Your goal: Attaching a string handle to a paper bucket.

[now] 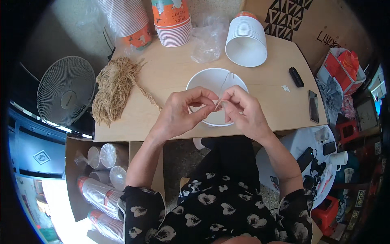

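Note:
Over a white paper bucket near the table's front edge, my two hands meet with fingertips almost touching. My left hand and my right hand both pinch a thin beige cord between thumb and fingers. A strand of cord also runs up to the bucket's far rim; whether it passes through the wall is too small to tell. My hands hide the near part of the bucket. To the left lies a thick bundle of beige cords, its tail stretching toward my left wrist.
At the back stand stacks of orange-and-white paper buckets, a clear plastic bag and a tipped bucket stack. A black object and a phone lie right. A fan stands left, above a box of wrapped cups.

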`<action>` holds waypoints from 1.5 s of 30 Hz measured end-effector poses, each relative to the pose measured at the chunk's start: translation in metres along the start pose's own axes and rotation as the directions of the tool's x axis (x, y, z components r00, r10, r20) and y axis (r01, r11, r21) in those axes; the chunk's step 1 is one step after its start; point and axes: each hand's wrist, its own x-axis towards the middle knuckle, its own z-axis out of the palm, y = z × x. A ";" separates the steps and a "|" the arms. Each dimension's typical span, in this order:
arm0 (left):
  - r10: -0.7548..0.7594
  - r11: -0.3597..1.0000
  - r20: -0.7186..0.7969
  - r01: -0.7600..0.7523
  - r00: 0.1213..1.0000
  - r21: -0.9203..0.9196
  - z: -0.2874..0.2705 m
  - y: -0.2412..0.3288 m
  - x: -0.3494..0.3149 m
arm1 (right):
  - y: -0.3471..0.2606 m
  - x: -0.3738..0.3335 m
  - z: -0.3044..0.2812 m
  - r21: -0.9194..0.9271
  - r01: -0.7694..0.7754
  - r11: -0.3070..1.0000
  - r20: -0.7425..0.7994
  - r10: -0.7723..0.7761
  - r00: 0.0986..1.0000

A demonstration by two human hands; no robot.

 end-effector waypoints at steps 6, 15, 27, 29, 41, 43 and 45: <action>-0.046 0.998 0.000 0.046 0.999 -0.040 -0.005 -0.005 -0.013 | -0.004 0.002 0.003 0.101 -0.061 0.993 0.014 0.060 0.998; -0.208 0.967 0.024 0.210 0.978 -0.145 -0.002 -0.002 -0.014 | -0.004 0.003 0.000 0.142 -0.090 0.986 0.046 0.084 0.995; 0.250 0.962 -0.264 -0.207 0.931 0.181 0.020 -0.030 -0.025 | -0.010 0.019 0.004 0.197 -0.261 0.945 0.083 0.249 0.965; 0.254 0.959 -0.297 -0.200 0.920 0.198 0.024 -0.034 -0.026 | -0.010 0.020 0.007 0.190 -0.275 0.942 0.090 0.262 0.961; 0.321 0.931 -0.424 -0.201 0.847 0.304 0.031 -0.038 -0.032 | -0.017 0.029 0.009 0.065 -0.387 0.920 0.172 0.372 0.912; 0.349 0.919 -0.426 -0.218 0.835 0.327 0.030 -0.038 -0.033 | -0.020 0.033 0.006 0.055 -0.423 0.905 0.196 0.405 0.893; 0.393 0.890 -0.387 -0.240 0.834 0.388 0.029 -0.038 -0.033 | -0.018 0.038 0.002 0.047 -0.459 0.887 0.218 0.439 0.872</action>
